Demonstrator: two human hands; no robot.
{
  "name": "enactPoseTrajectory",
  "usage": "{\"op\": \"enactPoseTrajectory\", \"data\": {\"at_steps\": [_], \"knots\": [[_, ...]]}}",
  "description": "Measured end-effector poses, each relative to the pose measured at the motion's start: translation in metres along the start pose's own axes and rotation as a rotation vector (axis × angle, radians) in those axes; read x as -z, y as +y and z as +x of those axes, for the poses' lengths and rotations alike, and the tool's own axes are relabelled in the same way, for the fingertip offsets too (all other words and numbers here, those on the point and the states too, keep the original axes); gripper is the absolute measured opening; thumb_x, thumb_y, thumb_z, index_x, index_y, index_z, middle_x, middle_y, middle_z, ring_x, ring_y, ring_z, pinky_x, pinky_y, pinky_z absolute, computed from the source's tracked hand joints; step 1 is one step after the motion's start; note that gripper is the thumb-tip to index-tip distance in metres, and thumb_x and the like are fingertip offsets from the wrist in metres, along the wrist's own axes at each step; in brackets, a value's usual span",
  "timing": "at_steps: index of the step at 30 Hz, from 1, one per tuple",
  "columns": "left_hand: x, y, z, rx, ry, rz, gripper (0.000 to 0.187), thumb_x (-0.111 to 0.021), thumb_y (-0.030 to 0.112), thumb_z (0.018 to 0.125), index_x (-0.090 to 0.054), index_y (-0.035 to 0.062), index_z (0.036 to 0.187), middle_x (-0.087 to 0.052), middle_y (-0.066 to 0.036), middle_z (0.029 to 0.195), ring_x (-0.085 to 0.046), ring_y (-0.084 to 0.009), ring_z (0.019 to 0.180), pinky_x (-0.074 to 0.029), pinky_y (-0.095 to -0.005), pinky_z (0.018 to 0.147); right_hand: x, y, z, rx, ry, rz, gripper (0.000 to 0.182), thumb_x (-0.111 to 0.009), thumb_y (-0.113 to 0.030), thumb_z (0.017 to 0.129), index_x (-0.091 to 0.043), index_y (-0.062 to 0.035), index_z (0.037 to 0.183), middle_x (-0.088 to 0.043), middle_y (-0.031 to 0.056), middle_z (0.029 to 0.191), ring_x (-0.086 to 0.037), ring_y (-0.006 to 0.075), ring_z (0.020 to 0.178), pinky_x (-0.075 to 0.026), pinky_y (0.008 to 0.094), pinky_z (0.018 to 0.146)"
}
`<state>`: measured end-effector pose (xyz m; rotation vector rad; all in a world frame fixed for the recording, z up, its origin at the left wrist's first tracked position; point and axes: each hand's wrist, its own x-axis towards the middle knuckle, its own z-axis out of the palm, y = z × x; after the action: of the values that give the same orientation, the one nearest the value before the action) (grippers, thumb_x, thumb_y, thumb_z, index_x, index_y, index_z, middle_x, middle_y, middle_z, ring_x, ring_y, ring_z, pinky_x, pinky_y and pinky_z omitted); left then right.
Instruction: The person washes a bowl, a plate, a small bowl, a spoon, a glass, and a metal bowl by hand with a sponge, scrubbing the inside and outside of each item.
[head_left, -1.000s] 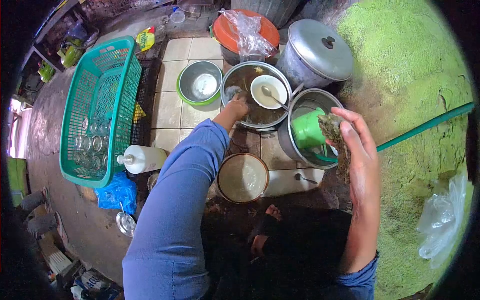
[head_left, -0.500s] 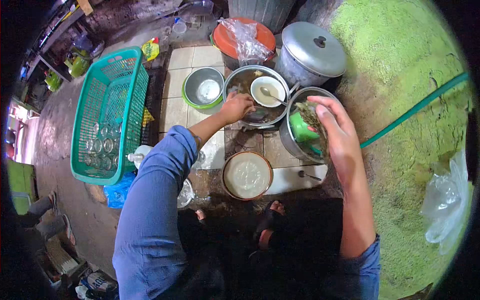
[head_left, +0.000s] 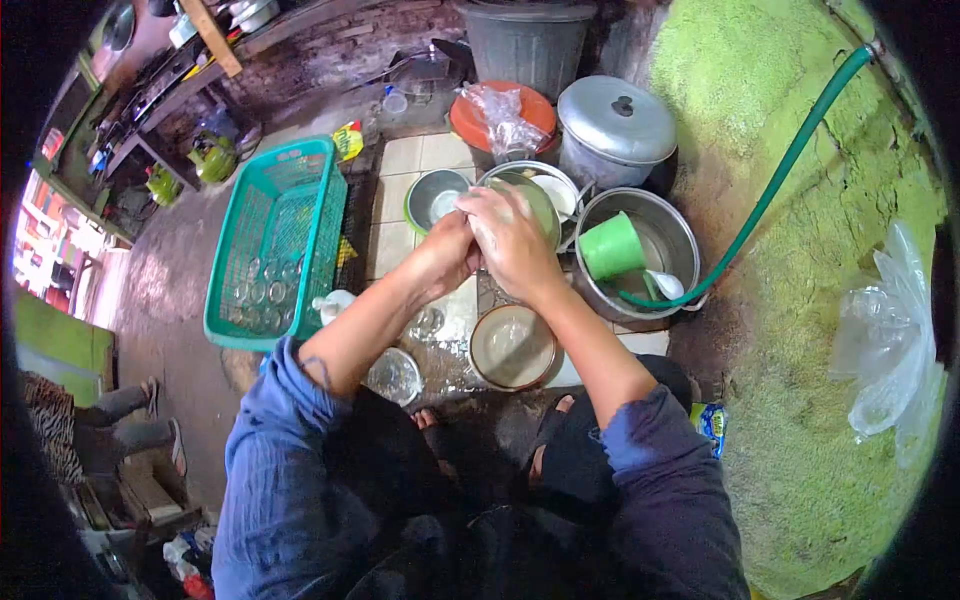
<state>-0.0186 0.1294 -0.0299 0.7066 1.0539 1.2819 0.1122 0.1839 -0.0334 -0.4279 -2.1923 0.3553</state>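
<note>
Both my hands are together in front of me, above the basins. My left hand (head_left: 446, 258) is closed low at the near side of a round, pale greenish dish (head_left: 541, 207), which is tilted and partly hidden. Over it lies my right hand (head_left: 510, 240), its fingers bent and whitish with suds; whatever is under them is hidden. Behind the dish is a metal basin (head_left: 568, 184) with a white bowl (head_left: 555, 190) in it. To the right, a metal pot (head_left: 690, 235) holds a green cup (head_left: 612, 247) and a white ladle-like piece (head_left: 664, 285).
A teal basket (head_left: 222, 300) with several glass jars stands left. Near my feet are a brown-rimmed bowl (head_left: 512, 350) and a clear dish (head_left: 394, 377). A green hose (head_left: 790, 170) runs into the pot. A lidded pot (head_left: 615, 130) and red-lidded bucket (head_left: 535, 115) stand behind.
My left hand has come out of the metal basin and my right hand has moved left from the pot to meet it. The greenish dish now shows at my hands; the brownish scrubber is out of sight.
</note>
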Motion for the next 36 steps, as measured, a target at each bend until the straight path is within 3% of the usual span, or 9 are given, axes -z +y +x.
{"op": "enactPoseTrajectory", "data": {"at_steps": [2,6,8,13,20,25,27,31,36], "knots": [[0.002,-0.012,-0.028,-0.101,-0.024,0.028,0.031,-0.05,0.016,0.099,-0.046,0.007,0.128,-0.058,-0.005,0.12,-0.057,-0.0148,0.11,-0.049,-0.0332,0.094,-0.001,-0.007,0.004,0.033,0.066,-0.113,0.025,-0.056,-0.023,0.092,-0.061,-0.0079,0.111,-0.059,0.0184,0.117,-0.053,0.0372,0.113,-0.038,0.045,0.102],[-0.023,-0.022,-0.075,-0.155,0.066,0.038,0.041,-0.052,0.013,0.098,-0.039,0.0074,0.136,-0.056,-0.004,0.126,-0.056,-0.0156,0.113,-0.044,-0.0376,0.099,0.002,-0.004,0.008,-0.527,0.181,0.165,0.023,-0.048,-0.024,0.097,-0.055,-0.0016,0.098,-0.06,0.0205,0.095,-0.058,0.0405,0.088,-0.045,0.0502,0.076],[-0.018,-0.033,-0.075,-0.241,0.002,0.004,0.043,-0.053,0.012,0.098,-0.038,0.0077,0.138,-0.057,-0.005,0.125,-0.056,-0.016,0.112,-0.045,-0.0367,0.098,-0.001,-0.027,0.0,-0.537,0.068,0.159,0.022,-0.048,-0.02,0.096,-0.054,0.0,0.101,-0.059,0.023,0.097,-0.057,0.0423,0.093,-0.043,0.0514,0.08],[-0.013,-0.038,-0.083,-0.253,0.055,0.019,0.043,-0.051,0.013,0.099,-0.038,0.0075,0.139,-0.058,-0.006,0.126,-0.057,-0.0156,0.11,-0.046,-0.0354,0.097,-0.006,-0.049,-0.013,0.14,0.004,-0.012,0.032,-0.056,-0.016,0.087,-0.058,-0.0054,0.118,-0.056,0.021,0.126,-0.05,0.0434,0.117,-0.039,0.0495,0.1],[-0.008,-0.014,-0.104,-0.296,0.12,-0.107,0.041,-0.046,0.022,0.102,-0.037,0.0098,0.14,-0.056,-0.003,0.127,-0.055,-0.0131,0.113,-0.045,-0.0382,0.097,0.032,0.023,0.0,-0.662,0.283,0.432,0.029,-0.057,-0.03,0.096,-0.066,-0.0033,0.088,-0.067,0.0083,0.083,-0.061,0.0171,0.076,-0.047,0.0324,0.076],[0.034,-0.022,-0.083,-0.224,0.388,-0.338,0.035,-0.04,0.028,0.103,-0.04,0.0176,0.137,-0.055,0.0,0.125,-0.055,-0.0143,0.109,-0.043,-0.0385,0.094,0.159,0.012,0.005,-0.694,0.373,0.227,0.044,-0.056,-0.043,0.094,-0.07,-0.0053,0.078,-0.069,0.0077,0.08,-0.062,0.0171,0.083,-0.045,0.0328,0.085],[0.044,-0.015,-0.081,-0.219,0.552,-0.471,0.034,-0.038,0.03,0.104,-0.039,0.0172,0.135,-0.052,-0.002,0.13,-0.052,-0.0179,0.116,-0.043,-0.0443,0.096,0.248,0.048,0.006,-0.542,0.372,-0.237,0.046,-0.053,-0.047,0.095,-0.069,-0.0039,0.095,-0.069,0.0087,0.091,-0.062,0.0188,0.086,-0.046,0.0341,0.082],[0.064,-0.013,-0.071,-0.217,0.559,-0.519,0.044,-0.033,0.032,0.104,-0.028,0.0146,0.144,-0.027,-0.005,0.155,-0.028,-0.0247,0.141,-0.012,-0.0568,0.111,0.441,0.051,0.083,-0.301,0.602,-0.997,0.051,-0.053,-0.046,0.094,-0.056,-0.0099,0.13,-0.066,0.0173,0.114,-0.063,0.0321,0.105,-0.046,0.0401,0.09],[0.07,-0.011,-0.068,-0.263,0.637,-0.438,0.038,-0.038,0.031,0.103,-0.036,0.0184,0.139,-0.042,-0.001,0.143,-0.042,-0.0217,0.13,-0.029,-0.0505,0.104,0.614,0.147,0.204,-0.226,-0.002,-1.121,0.052,-0.046,-0.043,0.097,-0.048,-0.0116,0.139,-0.066,0.0202,0.113,-0.065,0.0356,0.095,-0.049,0.0416,0.082]]}}
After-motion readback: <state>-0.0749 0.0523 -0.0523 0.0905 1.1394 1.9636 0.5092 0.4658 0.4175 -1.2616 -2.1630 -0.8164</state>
